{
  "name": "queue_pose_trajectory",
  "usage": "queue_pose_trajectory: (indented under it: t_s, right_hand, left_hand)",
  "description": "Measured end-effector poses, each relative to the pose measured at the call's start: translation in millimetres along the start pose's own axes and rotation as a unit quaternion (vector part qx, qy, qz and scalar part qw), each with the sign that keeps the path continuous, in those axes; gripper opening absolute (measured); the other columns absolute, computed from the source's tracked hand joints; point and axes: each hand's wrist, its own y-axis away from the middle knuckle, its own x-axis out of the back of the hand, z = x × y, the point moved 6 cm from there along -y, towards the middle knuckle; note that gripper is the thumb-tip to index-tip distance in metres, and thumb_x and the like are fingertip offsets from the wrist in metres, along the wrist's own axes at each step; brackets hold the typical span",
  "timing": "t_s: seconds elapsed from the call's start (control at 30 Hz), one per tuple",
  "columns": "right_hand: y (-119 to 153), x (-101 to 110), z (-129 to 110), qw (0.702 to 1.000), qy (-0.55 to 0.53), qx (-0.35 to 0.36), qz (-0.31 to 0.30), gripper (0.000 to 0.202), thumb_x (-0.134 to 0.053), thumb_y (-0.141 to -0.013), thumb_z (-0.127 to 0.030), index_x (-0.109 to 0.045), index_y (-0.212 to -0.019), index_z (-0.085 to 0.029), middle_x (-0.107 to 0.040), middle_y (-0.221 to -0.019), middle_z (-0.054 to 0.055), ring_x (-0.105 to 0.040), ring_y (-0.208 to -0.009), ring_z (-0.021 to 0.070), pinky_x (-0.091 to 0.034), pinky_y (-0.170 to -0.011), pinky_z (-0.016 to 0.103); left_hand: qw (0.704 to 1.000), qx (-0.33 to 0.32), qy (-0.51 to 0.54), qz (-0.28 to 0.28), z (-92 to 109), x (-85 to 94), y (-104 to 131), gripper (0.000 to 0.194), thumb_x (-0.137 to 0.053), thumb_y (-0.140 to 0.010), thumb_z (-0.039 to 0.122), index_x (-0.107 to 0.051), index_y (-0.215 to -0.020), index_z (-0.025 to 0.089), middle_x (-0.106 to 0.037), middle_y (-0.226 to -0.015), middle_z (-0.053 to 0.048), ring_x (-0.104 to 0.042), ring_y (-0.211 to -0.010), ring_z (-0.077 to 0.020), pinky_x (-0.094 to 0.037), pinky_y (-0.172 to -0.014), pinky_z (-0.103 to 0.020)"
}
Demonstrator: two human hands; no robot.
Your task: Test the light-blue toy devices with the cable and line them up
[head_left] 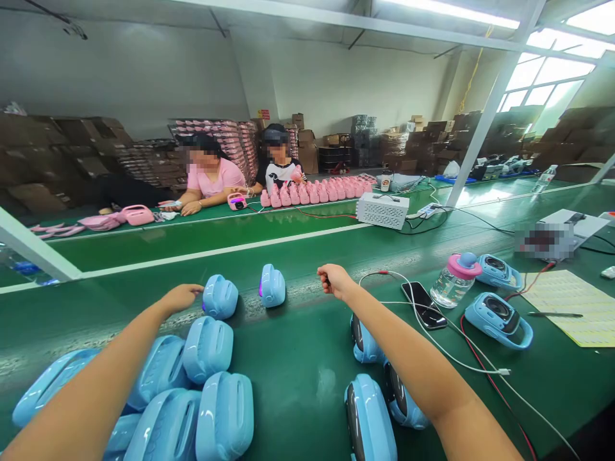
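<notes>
My left hand [181, 299] reaches forward with a finger stretched out, its tip at the left side of a light blue portable speaker [221, 297]. That speaker shows a purple glow at its lower left. A second blue speaker [273, 286], also glowing purple on its left face, stands upright between my hands, touched by neither. My right hand [335, 282] is to the right of it, above the bench, with fingers curled closed. Whether anything is inside those fingers is hidden. Several blue speakers [225, 416] with handles stand grouped under my left forearm.
Below my right forearm stand more blue speakers [369, 419]. Rightward are a phone [425, 306], white cable [461, 346], bottle [454, 282], paper sheet [571, 307] and pen [555, 314]. Across the bench, two people sit by rows of pink items [317, 192] and a white metal box [383, 210].
</notes>
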Motion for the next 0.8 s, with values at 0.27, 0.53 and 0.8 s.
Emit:
queue_pose_trajectory:
  t_s: [0.27, 0.53, 0.8]
  right_hand:
    - [2, -3, -1, 1.0, 0.024, -0.001, 0.006, 0.025, -0.054, -0.096, -0.031, -0.054, -0.079, -0.013, -0.043, -0.059, -0.007, -0.035, -0.041, 0.0044, -0.033, -0.039, 0.016]
    - [6, -4, -8, 1.0, 0.023, 0.01, 0.006, 0.025, -0.055, -0.093, -0.023, -0.049, -0.07, -0.015, -0.041, -0.052, -0.009, -0.035, -0.039, 0.0052, -0.032, -0.038, 0.017]
    - [4, -4, -8, 1.0, 0.014, 0.017, 0.019, 0.017, -0.055, -0.081, -0.013, -0.049, -0.066, -0.017, -0.039, -0.045, -0.008, -0.033, -0.035, 0.0065, -0.03, -0.036, 0.019]
  left_hand:
    - [0.965, -0.208, -0.156, -0.037, 80, -42.2, 9, 0.056, -0.044, -0.071, 0.006, -0.065, -0.117, 0.028, -0.055, -0.125, -0.006, -0.05, -0.112, -0.0265, -0.037, -0.098, -0.032]
    - [0.957, -0.207, -0.175, -0.101, 98, -79.4, 7, 0.072, -0.046, -0.06, 0.004, -0.056, -0.129, 0.017, -0.061, -0.114, -0.015, -0.055, -0.108, -0.0315, -0.04, -0.095, -0.038]
    - [0.984, -0.109, -0.121, -0.075, 115, -35.6, 23, 0.032, -0.047, -0.065, 0.013, -0.067, -0.089, 0.014, -0.066, -0.102, -0.016, -0.057, -0.106, -0.0384, -0.045, -0.087, -0.042]
